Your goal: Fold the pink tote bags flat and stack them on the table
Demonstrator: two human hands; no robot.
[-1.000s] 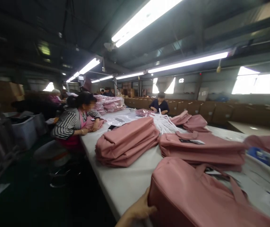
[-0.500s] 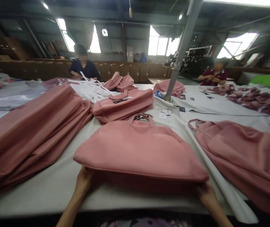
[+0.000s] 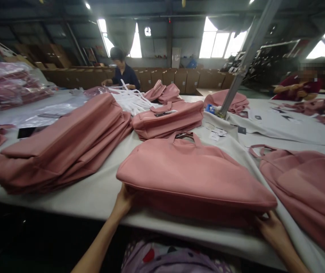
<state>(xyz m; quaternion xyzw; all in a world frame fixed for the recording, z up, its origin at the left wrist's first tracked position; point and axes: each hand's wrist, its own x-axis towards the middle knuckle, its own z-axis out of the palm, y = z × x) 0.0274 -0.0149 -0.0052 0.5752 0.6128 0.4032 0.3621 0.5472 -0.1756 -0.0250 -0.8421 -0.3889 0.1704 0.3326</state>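
A pink bag (image 3: 193,170) lies at the near edge of the table, its handle (image 3: 185,137) pointing away from me. My left hand (image 3: 125,201) grips its near left corner, with the fingers tucked out of sight under the bag. At the near right corner, my right hand (image 3: 270,223) holds the bag's lower edge; the thumb shows and the other fingers are mostly hidden. Just behind it sits another pink bag (image 3: 168,119) with a dark tag (image 3: 164,113) on top.
Stacked pink bags (image 3: 62,140) lie to the left, and more bags (image 3: 307,185) to the right. A slanted metal post (image 3: 243,64) rises from the white-covered table (image 3: 94,193). White strips (image 3: 131,99) are heaped farther back. Two people (image 3: 122,72) work across the table.
My view has swung left, so everything appears farther right. Both hands keep hold of the same bag, and the left stack now shows more fully.
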